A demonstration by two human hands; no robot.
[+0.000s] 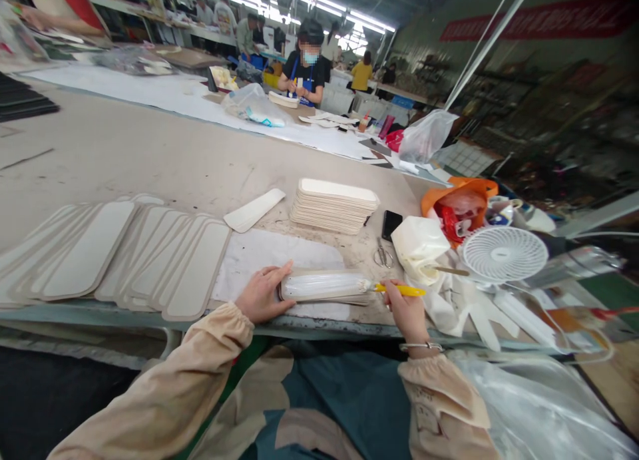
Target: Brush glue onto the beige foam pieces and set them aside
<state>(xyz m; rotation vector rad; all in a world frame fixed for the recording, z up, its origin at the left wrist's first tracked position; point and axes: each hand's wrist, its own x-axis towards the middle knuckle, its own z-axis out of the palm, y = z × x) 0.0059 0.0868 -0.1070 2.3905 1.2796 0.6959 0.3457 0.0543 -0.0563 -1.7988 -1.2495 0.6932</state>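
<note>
A short stack of long, rounded panels (pixel 324 285) lies in front of me, its top one coated with something white and wet-looking. My left hand (pixel 265 293) grips the stack's left end, thumb at the near edge and fingers at the far edge. In my right hand (pixel 407 311) is a yellow-handled brush (pixel 410 290), its tip touching the right end of the top panel. Under the stack lies a white sheet (pixel 279 247). Beyond it stand a taller, neat stack of panels (pixel 333 206) and a single loose panel (pixel 254 210).
Overlapping panels (pixel 194 273) fan out on the left. On the right are scissors (pixel 383 255), a phone (pixel 392 225), a white plastic container (pixel 420 240), a white fan (pixel 504 253) and an orange bag (pixel 459 194). A co-worker (pixel 305 67) sits across the table.
</note>
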